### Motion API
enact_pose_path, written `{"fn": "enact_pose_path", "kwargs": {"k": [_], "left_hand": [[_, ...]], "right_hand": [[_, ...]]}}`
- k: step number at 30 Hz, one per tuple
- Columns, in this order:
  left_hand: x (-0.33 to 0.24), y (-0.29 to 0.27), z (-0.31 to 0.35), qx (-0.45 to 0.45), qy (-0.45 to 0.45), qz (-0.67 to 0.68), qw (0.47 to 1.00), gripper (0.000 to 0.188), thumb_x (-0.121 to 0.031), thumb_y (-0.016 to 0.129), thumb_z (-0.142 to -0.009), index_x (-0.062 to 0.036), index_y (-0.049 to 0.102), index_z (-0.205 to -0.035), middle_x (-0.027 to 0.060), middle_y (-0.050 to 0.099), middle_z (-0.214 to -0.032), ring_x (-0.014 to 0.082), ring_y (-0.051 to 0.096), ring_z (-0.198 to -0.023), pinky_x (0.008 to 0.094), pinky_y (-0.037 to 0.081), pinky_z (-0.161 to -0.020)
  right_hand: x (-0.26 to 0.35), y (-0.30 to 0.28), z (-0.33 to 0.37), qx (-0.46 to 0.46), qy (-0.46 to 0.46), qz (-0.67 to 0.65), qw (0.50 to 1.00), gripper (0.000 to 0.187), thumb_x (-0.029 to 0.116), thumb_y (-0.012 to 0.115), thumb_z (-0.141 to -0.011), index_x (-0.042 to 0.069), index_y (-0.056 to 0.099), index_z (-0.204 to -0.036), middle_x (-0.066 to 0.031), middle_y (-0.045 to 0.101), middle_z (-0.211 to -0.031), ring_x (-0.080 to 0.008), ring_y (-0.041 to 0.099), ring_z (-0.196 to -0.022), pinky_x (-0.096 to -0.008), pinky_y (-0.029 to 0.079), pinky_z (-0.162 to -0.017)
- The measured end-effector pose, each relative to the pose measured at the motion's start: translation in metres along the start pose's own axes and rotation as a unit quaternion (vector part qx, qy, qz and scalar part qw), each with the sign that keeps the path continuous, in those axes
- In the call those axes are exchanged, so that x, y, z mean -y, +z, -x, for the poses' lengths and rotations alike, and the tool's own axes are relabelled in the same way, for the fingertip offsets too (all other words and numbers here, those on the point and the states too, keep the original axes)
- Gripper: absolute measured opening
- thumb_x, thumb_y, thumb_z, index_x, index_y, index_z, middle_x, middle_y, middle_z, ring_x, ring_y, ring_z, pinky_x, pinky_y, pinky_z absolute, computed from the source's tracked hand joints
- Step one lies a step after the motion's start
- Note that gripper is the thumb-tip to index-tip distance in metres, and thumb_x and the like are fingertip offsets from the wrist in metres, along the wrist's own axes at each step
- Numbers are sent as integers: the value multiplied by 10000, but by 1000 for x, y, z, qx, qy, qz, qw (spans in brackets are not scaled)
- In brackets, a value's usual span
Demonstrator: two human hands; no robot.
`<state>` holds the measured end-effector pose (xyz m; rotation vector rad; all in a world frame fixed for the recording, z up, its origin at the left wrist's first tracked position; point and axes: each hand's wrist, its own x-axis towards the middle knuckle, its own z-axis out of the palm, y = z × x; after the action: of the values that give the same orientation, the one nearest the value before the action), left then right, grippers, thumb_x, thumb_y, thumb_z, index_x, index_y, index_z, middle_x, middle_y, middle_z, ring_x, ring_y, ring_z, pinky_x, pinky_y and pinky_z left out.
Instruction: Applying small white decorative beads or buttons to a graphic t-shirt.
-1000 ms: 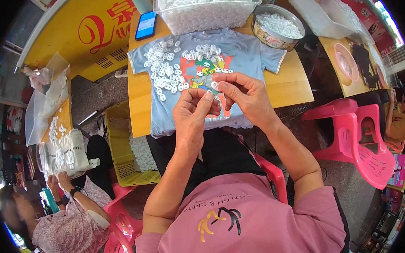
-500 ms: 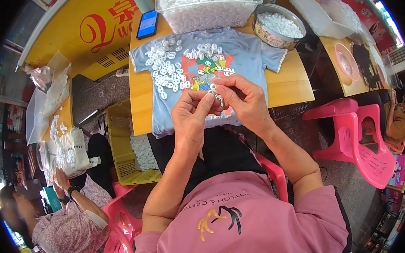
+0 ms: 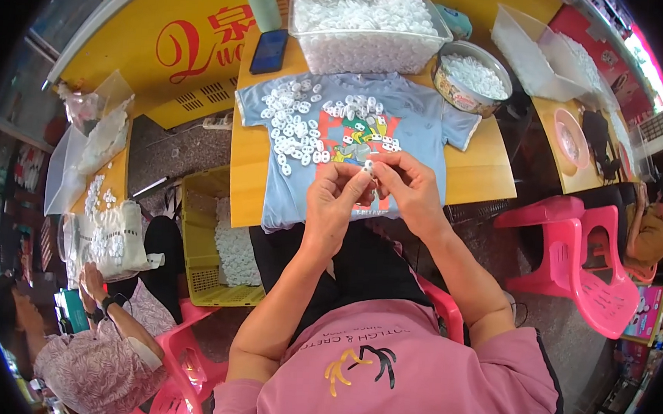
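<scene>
Over the lower part of a grey-blue T-shirt (image 3: 420,129), my two hands meet fingertip to fingertip. A small white two-hole plastic piece (image 3: 369,166) shows between them. My left hand (image 3: 333,203) is closed in a pinch on its lower side. My right hand (image 3: 410,193) pinches it from the other side, thumb and forefinger together. Fingers cover part of it, and whatever else lies inside them is hidden. Many like pieces form a loose pile (image 3: 295,121) on the shirt's left half. A smaller cluster (image 3: 355,106) and a few singles lie on its printed picture.
A clear bin (image 3: 368,46) heaped with white pieces stands behind the shirt, beside a round tin (image 3: 472,86) of them. A phone (image 3: 269,51) and green bottle (image 3: 259,1) are at back left. A yellow crate (image 3: 200,237) sits below left. Pink chairs (image 3: 563,259) and two people flank me.
The view has shifted, so the table sits further right and lower. My fingers have drawn closer around the white piece, whose two holes now show. The phone's screen has gone dark.
</scene>
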<state>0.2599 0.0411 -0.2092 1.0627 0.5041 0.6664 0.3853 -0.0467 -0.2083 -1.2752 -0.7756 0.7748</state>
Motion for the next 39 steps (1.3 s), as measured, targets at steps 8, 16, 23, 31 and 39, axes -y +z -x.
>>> {"fn": "enact_pose_path", "kwargs": {"k": [8,16,23,31,39], "left_hand": [[12,-4,12,23,69,27,997,216,-118,639,-929,-12,552,-1097,51,606,-991,108,583,-831,260,491,-744],[19,-18,11,85,95,60,990,289,-174,602,-958,-30,560,-1204,50,528,-1202,138,568,-966,280,468,-840],[20,-13,11,111,128,47,984,457,-397,519,-985,-27,582,-1246,63,486,-1294,131,550,-906,252,443,-695],[21,-10,14,122,151,62,979,388,-362,572,-960,-21,639,-1133,73,516,-1288,117,539,-931,223,409,-669],[26,-10,5,127,202,70,968,299,-272,595,-952,1,650,-1058,108,594,-1185,239,522,-1183,362,414,-1001]], "right_hand": [[6,8,6,28,73,-154,985,291,81,594,-944,3,569,-1223,-21,596,-834,-69,512,-629,-228,451,-562],[19,15,7,50,49,-151,986,362,82,604,-941,27,522,-1289,-47,610,-896,-76,536,-661,-234,480,-600],[22,22,13,87,33,-132,987,417,82,611,-936,27,479,-1328,-44,609,-921,-91,553,-693,-235,478,-617],[24,23,19,111,48,-126,985,516,66,613,-930,43,392,-1396,-38,596,-985,-78,566,-800,-219,478,-678],[12,37,23,45,33,-198,979,558,55,597,-935,62,340,-1431,-38,568,-1131,-90,568,-1002,-252,471,-887]]}}
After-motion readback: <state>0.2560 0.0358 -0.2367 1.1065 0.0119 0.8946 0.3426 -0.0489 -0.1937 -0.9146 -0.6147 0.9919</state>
